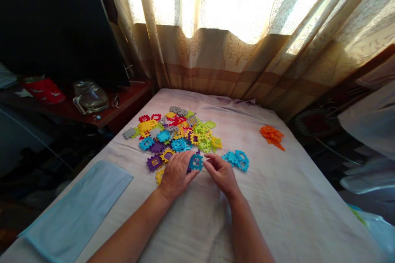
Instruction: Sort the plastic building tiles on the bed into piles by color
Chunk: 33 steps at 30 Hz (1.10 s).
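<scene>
My left hand is closed on a blue toy building tile with notched edges and a window-like grid, pinched between thumb and fingers. Bits of purple show just behind that tile; I cannot tell whether they are held too. Close to its right edge is my right hand, thumb and forefinger a little apart, with nothing visible between them. Beyond my hands lies a mixed pile of notched tiles in yellow, purple, red, grey, green and blue. A small group of blue tiles rests just right of my right hand.
Orange tiles form a separate heap on the right of the bed sheet. A folded light-blue cloth lies at left. A glass jar and a red container stand on the side table by a dark screen. Curtains hang behind.
</scene>
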Each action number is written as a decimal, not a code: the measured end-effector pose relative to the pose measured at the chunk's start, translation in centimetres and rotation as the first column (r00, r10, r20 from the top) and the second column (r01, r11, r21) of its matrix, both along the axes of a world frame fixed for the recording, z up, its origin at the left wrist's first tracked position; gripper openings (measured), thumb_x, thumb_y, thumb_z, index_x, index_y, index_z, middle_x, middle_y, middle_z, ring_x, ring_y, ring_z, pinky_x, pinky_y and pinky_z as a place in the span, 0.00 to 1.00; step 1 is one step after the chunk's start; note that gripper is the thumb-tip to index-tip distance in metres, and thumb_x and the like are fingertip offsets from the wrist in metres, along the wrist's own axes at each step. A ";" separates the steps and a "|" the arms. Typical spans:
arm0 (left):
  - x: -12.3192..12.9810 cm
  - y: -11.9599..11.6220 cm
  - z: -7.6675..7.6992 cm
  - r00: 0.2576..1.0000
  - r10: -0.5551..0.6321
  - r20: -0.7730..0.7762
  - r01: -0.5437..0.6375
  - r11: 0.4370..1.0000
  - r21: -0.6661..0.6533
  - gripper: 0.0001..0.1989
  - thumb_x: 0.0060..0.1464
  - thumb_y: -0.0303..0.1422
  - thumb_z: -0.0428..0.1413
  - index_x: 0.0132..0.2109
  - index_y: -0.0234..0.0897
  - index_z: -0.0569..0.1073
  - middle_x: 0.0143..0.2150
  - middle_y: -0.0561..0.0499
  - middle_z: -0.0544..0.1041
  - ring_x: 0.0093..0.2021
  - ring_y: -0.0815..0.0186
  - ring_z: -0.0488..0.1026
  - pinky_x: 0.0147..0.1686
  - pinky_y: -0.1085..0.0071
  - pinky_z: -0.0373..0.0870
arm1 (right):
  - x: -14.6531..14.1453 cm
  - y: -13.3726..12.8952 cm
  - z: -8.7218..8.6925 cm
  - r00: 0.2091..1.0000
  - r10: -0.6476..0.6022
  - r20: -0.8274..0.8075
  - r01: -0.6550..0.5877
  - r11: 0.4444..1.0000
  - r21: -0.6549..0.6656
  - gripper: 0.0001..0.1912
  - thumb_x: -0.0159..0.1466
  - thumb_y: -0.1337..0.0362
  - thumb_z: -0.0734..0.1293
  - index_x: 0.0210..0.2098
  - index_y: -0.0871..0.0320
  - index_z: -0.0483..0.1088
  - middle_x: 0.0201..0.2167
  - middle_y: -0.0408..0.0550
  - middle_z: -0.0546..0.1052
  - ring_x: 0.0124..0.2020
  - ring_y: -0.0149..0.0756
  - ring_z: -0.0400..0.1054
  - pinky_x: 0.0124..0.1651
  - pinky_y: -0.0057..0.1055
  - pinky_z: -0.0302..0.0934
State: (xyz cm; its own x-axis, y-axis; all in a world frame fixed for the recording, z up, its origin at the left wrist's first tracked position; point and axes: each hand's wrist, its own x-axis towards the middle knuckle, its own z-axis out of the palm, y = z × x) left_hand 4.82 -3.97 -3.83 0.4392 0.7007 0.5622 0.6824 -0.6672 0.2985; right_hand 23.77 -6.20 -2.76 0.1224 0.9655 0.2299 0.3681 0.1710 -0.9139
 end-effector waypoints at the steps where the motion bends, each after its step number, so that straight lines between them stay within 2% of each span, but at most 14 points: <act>1: 0.2 0.1 -0.1 1.000 -0.007 0.000 0.007 1.000 0.015 0.28 0.59 0.41 0.57 0.63 0.38 0.63 0.56 0.41 0.76 0.56 0.55 0.73 0.59 0.56 0.66 | -0.3 0.0 0.1 1.000 0.025 -0.003 -0.025 1.000 -0.007 0.17 0.60 0.52 0.67 0.42 0.57 0.75 0.23 0.42 0.75 0.22 0.30 0.67 0.28 0.27 0.62; 6: 0.6 0.2 -0.1 0.999 -0.038 -0.010 0.038 0.997 0.073 0.26 0.61 0.41 0.55 0.63 0.38 0.63 0.59 0.41 0.74 0.59 0.56 0.70 0.61 0.55 0.63 | -0.2 0.4 -0.1 1.000 0.003 -0.024 -0.004 1.000 -0.031 0.14 0.59 0.55 0.66 0.38 0.57 0.76 0.19 0.38 0.70 0.20 0.28 0.62 0.26 0.25 0.59; 8: 0.2 0.4 0.1 1.000 -0.027 -0.001 0.027 0.995 0.097 0.25 0.62 0.41 0.54 0.63 0.39 0.64 0.60 0.42 0.73 0.61 0.57 0.69 0.63 0.54 0.61 | 0.7 0.6 -0.4 0.997 -0.062 -0.040 0.061 0.998 -0.028 0.15 0.58 0.54 0.66 0.38 0.57 0.75 0.19 0.38 0.70 0.20 0.28 0.63 0.26 0.26 0.59; 10: -0.7 0.8 0.3 1.000 0.000 0.024 -0.003 0.992 0.124 0.22 0.63 0.40 0.52 0.61 0.41 0.66 0.59 0.43 0.74 0.61 0.57 0.69 0.64 0.55 0.60 | 2.3 0.8 -0.8 0.980 -0.188 -0.059 0.188 0.982 -0.013 0.18 0.58 0.52 0.66 0.39 0.58 0.75 0.21 0.40 0.72 0.21 0.29 0.64 0.27 0.27 0.60; 12: -2.1 1.5 0.4 0.998 0.037 0.058 -0.046 0.987 0.152 0.18 0.64 0.38 0.51 0.58 0.41 0.69 0.57 0.44 0.76 0.60 0.58 0.70 0.64 0.55 0.59 | 4.3 0.8 -1.1 0.934 -0.350 -0.079 0.350 0.937 -0.012 0.21 0.57 0.49 0.66 0.42 0.58 0.74 0.22 0.41 0.74 0.22 0.31 0.66 0.28 0.28 0.62; 15: -4.5 2.6 0.6 0.986 0.125 0.112 -0.144 0.972 0.188 0.15 0.64 0.37 0.50 0.54 0.40 0.72 0.55 0.44 0.77 0.59 0.57 0.71 0.63 0.55 0.60 | 7.3 0.4 -1.6 0.833 -0.550 -0.054 0.549 0.835 -0.031 0.26 0.55 0.46 0.65 0.44 0.60 0.74 0.22 0.42 0.74 0.23 0.33 0.67 0.29 0.29 0.62; 17: -5.9 3.3 0.6 0.970 0.191 0.150 -0.218 0.957 0.191 0.13 0.64 0.38 0.50 0.51 0.40 0.73 0.54 0.44 0.78 0.57 0.57 0.72 0.62 0.54 0.61 | 8.7 0.1 -1.9 0.781 -0.624 -0.001 0.624 0.781 -0.030 0.28 0.54 0.46 0.64 0.44 0.60 0.74 0.22 0.43 0.74 0.23 0.34 0.66 0.29 0.30 0.61; 21: -8.1 4.3 0.2 0.932 0.288 0.218 -0.328 0.929 0.173 0.14 0.64 0.39 0.49 0.49 0.39 0.74 0.52 0.43 0.79 0.55 0.56 0.74 0.60 0.54 0.63 | 9.7 -0.4 -2.1 0.725 -0.678 0.123 0.685 0.728 -0.024 0.30 0.53 0.45 0.62 0.43 0.60 0.75 0.24 0.45 0.76 0.24 0.35 0.66 0.32 0.32 0.60; 24: -9.1 4.9 -0.4 0.911 0.324 0.256 -0.365 0.922 0.131 0.15 0.64 0.40 0.48 0.48 0.37 0.75 0.50 0.41 0.79 0.53 0.56 0.75 0.57 0.55 0.67 | 9.6 -0.6 -2.1 0.690 -0.695 0.202 0.713 0.700 -0.026 0.31 0.53 0.44 0.61 0.43 0.60 0.76 0.24 0.46 0.76 0.25 0.37 0.67 0.34 0.33 0.60; 27: -9.6 5.3 -1.1 0.892 0.366 0.265 -0.387 0.921 0.031 0.17 0.63 0.42 0.48 0.47 0.36 0.75 0.51 0.40 0.79 0.52 0.55 0.75 0.56 0.56 0.69 | 9.8 -0.8 -2.0 0.638 -0.719 0.276 0.750 0.661 -0.012 0.32 0.54 0.43 0.59 0.44 0.61 0.76 0.26 0.49 0.77 0.27 0.38 0.68 0.34 0.33 0.60; 31: -9.9 5.7 -1.9 0.847 0.438 0.302 -0.420 0.899 -0.125 0.19 0.61 0.43 0.48 0.47 0.36 0.76 0.51 0.40 0.79 0.53 0.56 0.75 0.56 0.58 0.70 | 10.0 -1.0 -1.7 0.520 -0.776 0.356 0.798 0.591 0.123 0.30 0.58 0.45 0.57 0.42 0.62 0.77 0.30 0.53 0.78 0.28 0.38 0.68 0.33 0.34 0.60; 33: -9.9 5.9 -2.0 0.823 0.466 0.324 -0.425 0.885 -0.190 0.19 0.61 0.43 0.48 0.48 0.37 0.76 0.51 0.42 0.79 0.54 0.57 0.75 0.57 0.58 0.70 | 9.3 -0.8 -1.5 0.513 -0.776 0.366 0.767 0.606 0.210 0.27 0.60 0.48 0.57 0.40 0.62 0.77 0.31 0.54 0.77 0.28 0.37 0.68 0.34 0.34 0.61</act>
State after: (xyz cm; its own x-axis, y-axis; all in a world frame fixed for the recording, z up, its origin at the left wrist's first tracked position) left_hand -5.07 1.93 -5.87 -0.1476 0.8349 0.5303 0.7336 -0.2672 0.6248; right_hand 33.04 -6.96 -4.31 0.7146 0.5300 0.4565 0.6722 -0.3399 -0.6577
